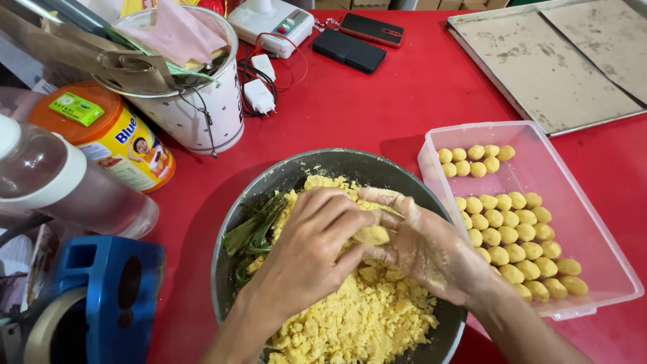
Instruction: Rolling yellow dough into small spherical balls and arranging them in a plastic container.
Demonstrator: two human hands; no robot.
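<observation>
Both hands meet over the metal bowl (296, 172), which stands at the near edge of the red bench (404, 94). The left hand (306, 253) curls its fingers (330, 209) over a small yellow dough lump (372, 234), pressing it into the palm of the right hand (431, 249), whose fingers lie flat beneath it. Crumbly yellow dough (364, 317) and green leaves (253, 232) fill the bowl. Just right of it, a clear tray (593, 229) holds rows of shaped balls (512, 236).

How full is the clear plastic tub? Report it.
Partly full. The clear plastic tub holds rows of small yellow dough balls along its left side, while its right side is bare.
</observation>
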